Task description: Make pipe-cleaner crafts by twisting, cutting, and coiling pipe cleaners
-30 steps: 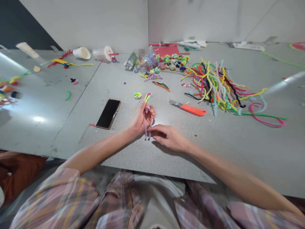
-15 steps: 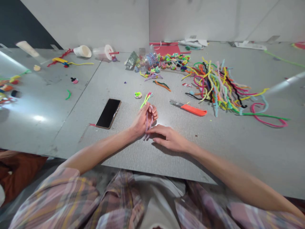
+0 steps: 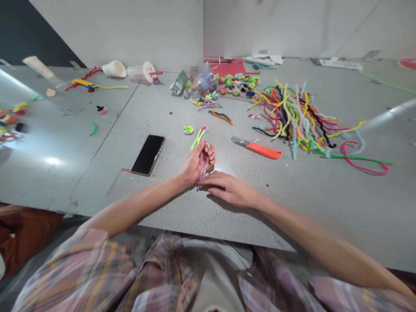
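A lilac pipe cleaner, bent into a long loop, hangs down across the palm of my left hand. That hand is closed on it, palm up and fingers curled. My right hand lies just below, its outstretched fingertips touching the lower ends of the loop, with the thumb apart. Beyond the left fingers lie short yellow-green and pink pipe cleaner pieces; whether the hand also holds them I cannot tell. A small green-and-cream pipe cleaner piece sits farther off.
Left of my hands lies a phone. An orange-handled cutter knife with its blade out lies at right. Behind it spreads a pile of pipe cleaners. Small colourful pieces, a plastic bag and tipped cups stand farther back.
The fingers of my right hand have slid slightly left over the lower ends of the lilac pipe cleaner. My left hand stays almost still.
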The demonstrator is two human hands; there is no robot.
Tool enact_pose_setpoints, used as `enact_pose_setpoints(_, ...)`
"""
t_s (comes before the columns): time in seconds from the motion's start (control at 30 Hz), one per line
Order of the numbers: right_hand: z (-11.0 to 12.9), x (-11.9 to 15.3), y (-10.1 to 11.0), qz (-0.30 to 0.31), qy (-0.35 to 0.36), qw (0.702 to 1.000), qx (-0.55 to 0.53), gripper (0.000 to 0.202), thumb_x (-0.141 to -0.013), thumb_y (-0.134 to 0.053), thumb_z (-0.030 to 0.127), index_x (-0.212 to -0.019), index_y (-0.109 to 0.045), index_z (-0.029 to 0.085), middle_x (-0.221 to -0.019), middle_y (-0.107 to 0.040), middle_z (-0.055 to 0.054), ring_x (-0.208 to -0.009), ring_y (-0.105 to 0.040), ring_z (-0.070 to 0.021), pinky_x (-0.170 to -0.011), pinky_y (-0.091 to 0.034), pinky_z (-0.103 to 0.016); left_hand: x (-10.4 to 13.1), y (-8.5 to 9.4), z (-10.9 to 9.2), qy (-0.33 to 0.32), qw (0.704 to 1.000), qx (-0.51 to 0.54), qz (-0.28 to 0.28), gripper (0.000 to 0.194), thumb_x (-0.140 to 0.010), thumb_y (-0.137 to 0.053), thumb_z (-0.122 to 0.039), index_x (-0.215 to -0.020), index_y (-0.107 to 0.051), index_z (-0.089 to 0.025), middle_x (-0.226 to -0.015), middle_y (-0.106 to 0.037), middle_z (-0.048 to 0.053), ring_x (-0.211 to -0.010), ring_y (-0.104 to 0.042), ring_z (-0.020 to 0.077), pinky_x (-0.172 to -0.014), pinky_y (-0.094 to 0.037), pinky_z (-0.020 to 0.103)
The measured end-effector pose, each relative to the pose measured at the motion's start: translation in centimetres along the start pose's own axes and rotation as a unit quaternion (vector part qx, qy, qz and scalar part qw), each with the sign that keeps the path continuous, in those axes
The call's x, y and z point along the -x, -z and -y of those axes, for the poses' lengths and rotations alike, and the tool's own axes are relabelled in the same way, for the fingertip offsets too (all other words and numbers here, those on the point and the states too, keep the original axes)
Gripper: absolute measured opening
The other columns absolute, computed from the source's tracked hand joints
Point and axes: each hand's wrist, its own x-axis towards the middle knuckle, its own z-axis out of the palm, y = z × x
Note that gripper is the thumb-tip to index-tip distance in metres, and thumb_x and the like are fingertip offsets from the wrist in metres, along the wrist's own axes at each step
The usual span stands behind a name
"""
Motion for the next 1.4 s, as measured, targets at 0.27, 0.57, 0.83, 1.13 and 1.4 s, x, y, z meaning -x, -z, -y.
enact_pose_setpoints(0.27, -0.1, 0.0, 0.0, -0.001, 0.013, 1.0, -0.002, 0.039, -0.118, -0.059, 0.022, -0.152, -0.078, 0.027, -0.137, -0.085, -0.01, -0.131, -0.075, -0.0259, -0.118, -0.054, -0.05, -0.1, -0.1, -0.2, 0.004, 1.0, 0.015, -0.005, 0.052, -0.117, -0.069, -0.046, -0.076, -0.051, -0.02, -0.069, -0.045, -0.006, -0.057, -0.047, 0.0067, -0.058, -0.044, 0.021)
enact_pose_setpoints(0.57, 0.0, -0.1, 0.0, 0.0, 0.004, 1.0, 0.004, 0.037, -0.12, -0.056, 0.025, -0.148, -0.079, 0.027, -0.135, -0.086, -0.009, -0.128, -0.077, -0.0249, -0.116, -0.056, -0.048, -0.1, 0.2, -0.4, -0.001, 1.0, 0.008, 0.005, 0.054, -0.116, -0.072, -0.052, -0.077, -0.052, -0.02, -0.061, -0.032, -0.01, -0.049, -0.032, 0.0059, -0.052, -0.037, 0.021)
enact_pose_setpoints(0.83, 0.2, 0.0, 0.1, -0.004, -0.007, 1.0, 0.004, 0.035, -0.115, -0.063, 0.023, -0.145, -0.081, 0.027, -0.132, -0.086, -0.011, -0.126, -0.077, -0.0259, -0.117, -0.057, -0.051, -0.3, 0.3, -0.3, 0.004, 1.0, 0.001, -0.017, 0.056, -0.115, -0.071, -0.056, -0.077, -0.051, -0.021, -0.06, -0.033, -0.009, -0.048, -0.033, 0.0065, -0.05, -0.038, 0.02)
enact_pose_setpoints(1.13, 0.3, 0.4, 0.3, -0.087, -0.038, 0.995, -0.043, 0.03, -0.111, -0.067, 0.025, -0.136, -0.085, 0.026, -0.124, -0.088, -0.008, -0.121, -0.078, -0.025, -0.113, -0.06, -0.048, 0.0, 1.1, -0.8, 0.024, 1.0, 0.001, 0.01, 0.03, -0.113, -0.068, -0.045, -0.1, -0.074, -0.019, -0.087, -0.077, 0.006, -0.074, -0.075, 0.0164, -0.072, -0.062, 0.028)
enact_pose_setpoints(1.4, 0.2, 1.2, 1.4, -0.153, -0.063, 0.983, -0.076, 0.03, -0.111, -0.073, 0.037, -0.135, -0.086, 0.027, -0.13, -0.088, -0.009, -0.126, -0.08, -0.0268, -0.118, -0.059, -0.051, 0.8, 1.3, -0.1, 0.035, 0.991, -0.093, 0.088, 0.052, -0.105, -0.082, -0.058, -0.135, -0.079, -0.015, -0.108, -0.086, 0.014, -0.097, -0.085, 0.0245, -0.092, -0.069, 0.036)
